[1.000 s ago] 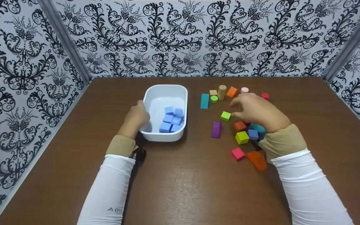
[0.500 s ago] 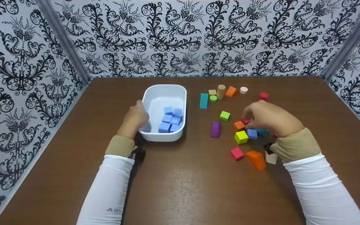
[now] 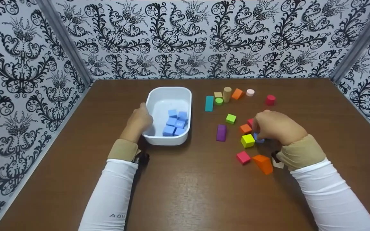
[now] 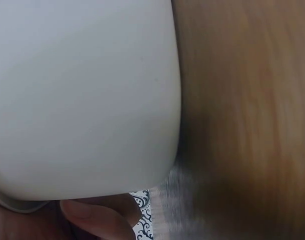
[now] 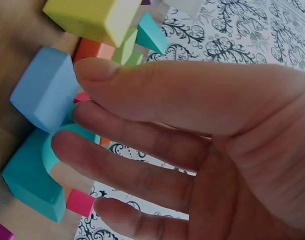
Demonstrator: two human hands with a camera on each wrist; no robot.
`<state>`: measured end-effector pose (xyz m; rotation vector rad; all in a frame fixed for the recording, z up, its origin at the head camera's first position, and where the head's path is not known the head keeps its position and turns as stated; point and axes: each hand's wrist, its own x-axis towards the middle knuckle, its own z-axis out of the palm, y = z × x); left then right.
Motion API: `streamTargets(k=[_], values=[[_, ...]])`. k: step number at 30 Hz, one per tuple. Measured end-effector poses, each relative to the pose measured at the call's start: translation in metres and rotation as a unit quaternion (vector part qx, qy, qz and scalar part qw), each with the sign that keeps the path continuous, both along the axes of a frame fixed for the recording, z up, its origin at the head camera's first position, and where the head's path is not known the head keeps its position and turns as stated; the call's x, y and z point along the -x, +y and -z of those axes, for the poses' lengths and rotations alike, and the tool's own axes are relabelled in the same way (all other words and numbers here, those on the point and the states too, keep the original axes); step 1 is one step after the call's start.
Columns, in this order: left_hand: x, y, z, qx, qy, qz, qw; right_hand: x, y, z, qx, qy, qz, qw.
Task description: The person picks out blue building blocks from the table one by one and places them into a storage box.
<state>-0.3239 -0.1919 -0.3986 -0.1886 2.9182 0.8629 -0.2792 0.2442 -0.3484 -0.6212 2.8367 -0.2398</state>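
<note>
My left hand (image 3: 140,119) grips the left wall of a white plastic tub (image 3: 169,141), and in the left wrist view its fingers (image 4: 100,217) curl at the tub's edge. Several blue cubes (image 3: 171,122) lie in the near part of the tub. My right hand (image 3: 278,126) reaches down over the scattered blocks. In the right wrist view its thumb tip is right at the edge of a blue cube (image 5: 45,90), the other fingers loosely extended. Under these fingers lies a teal arch block (image 5: 32,175). A yellow-green cube (image 3: 248,141) sits just left of the blue one.
Around the right hand are an orange-red cube (image 3: 245,129), a pink-red cube (image 3: 243,158), an orange wedge (image 3: 263,164) and a purple block (image 3: 221,132). Farther back stand a wooden cylinder (image 3: 227,94), a teal block (image 3: 209,103) and a red cylinder (image 3: 270,100). Patterned walls border the table.
My right hand has moved from beside the light green cube, right and nearer, down to the blue cube. The left hand and tub have stayed in place.
</note>
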Motion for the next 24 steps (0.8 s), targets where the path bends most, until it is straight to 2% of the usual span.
streamTargets(k=[8, 14, 24], values=[[-0.002, -0.001, 0.000, -0.003, 0.000, 0.001, 1.0000, -0.002, -0.009, 0.012, -0.016, -0.007, 0.011, 0.9998], [-0.001, 0.000, 0.000, 0.001, 0.003, -0.001, 1.0000, -0.001, -0.011, 0.016, -0.030, 0.014, 0.008, 0.9994], [0.000, 0.000, 0.000, 0.003, 0.004, -0.001, 1.0000, -0.004, -0.010, 0.011, -0.039, -0.004, 0.012, 0.9992]])
